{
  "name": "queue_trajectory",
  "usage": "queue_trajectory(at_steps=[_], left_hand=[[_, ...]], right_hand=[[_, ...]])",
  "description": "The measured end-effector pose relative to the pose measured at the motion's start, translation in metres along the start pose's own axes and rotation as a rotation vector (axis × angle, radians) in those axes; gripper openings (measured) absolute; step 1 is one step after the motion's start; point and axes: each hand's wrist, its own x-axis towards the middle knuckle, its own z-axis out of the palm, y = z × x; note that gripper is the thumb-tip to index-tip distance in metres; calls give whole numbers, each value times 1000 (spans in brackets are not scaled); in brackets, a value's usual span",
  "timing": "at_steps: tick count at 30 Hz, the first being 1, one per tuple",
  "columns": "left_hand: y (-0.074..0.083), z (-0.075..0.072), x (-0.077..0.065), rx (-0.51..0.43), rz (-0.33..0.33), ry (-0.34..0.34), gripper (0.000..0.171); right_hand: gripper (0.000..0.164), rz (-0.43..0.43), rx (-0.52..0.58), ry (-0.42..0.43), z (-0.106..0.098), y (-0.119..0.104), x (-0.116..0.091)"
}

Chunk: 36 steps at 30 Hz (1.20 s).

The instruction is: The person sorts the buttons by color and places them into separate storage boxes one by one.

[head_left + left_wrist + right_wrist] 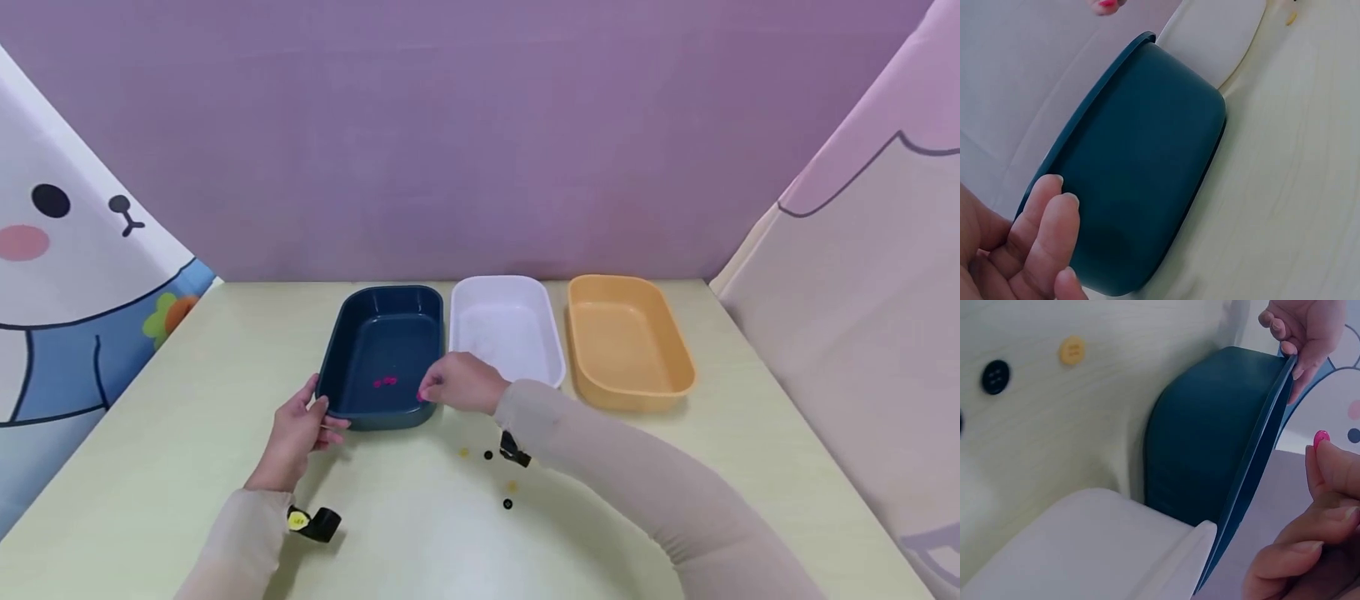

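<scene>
My left hand [294, 429] grips the near left corner of a dark blue tray [393, 342], thumb at the rim and fingers against the outer wall. A pink button [1321, 438] is pinched between thumb and forefinger of my right hand [467, 382], held over the tray's near right edge. In the head view, several small pink buttons [387, 381] lie on the tray floor. On the table in front of the trays are a yellow button [1072, 350] and a black button [995, 377], with another of each colour nearer me.
A white tray [502, 321] stands right beside the blue one, partly hidden by my right hand and sleeve. Farther right is an orange-yellow tray [626, 342]. A purple cloth [465, 142] hangs behind the table, with printed cloths at both sides.
</scene>
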Motion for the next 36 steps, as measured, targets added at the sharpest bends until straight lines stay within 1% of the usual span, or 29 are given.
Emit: queue_trajectory(at_steps=[3,7,10,13,19,24,28,31,36], left_hand=[[-1,-1,0,-4,3,-6,58],[-2,-5,-3,4,2,-4,58],[-3,-10,-7,16,-3,6,58],[-4,-12,-8,18,-11,9,58],[-4,-11,-7,8,-11,15,57],[-4,-7,-5,16,-15,14,57],[-2,-5,-4,13,-13,13,57],[-1,-4,-4,6,-9,12,57],[0,-1,-2,-2,0,10,57]], right_hand=[[12,0,-10,15,2,-2,6],[12,-15,-15,33,9,-4,19],[13,-15,-14,33,14,-9,29],[15,-4,-44,25,14,-16,36],[15,12,-96,25,11,-22,51],[16,20,-138,21,6,-25,57],[17,21,-141,34,3,-28,61],[18,24,-144,28,2,-30,63],[17,-2,-181,26,0,-32,70]])
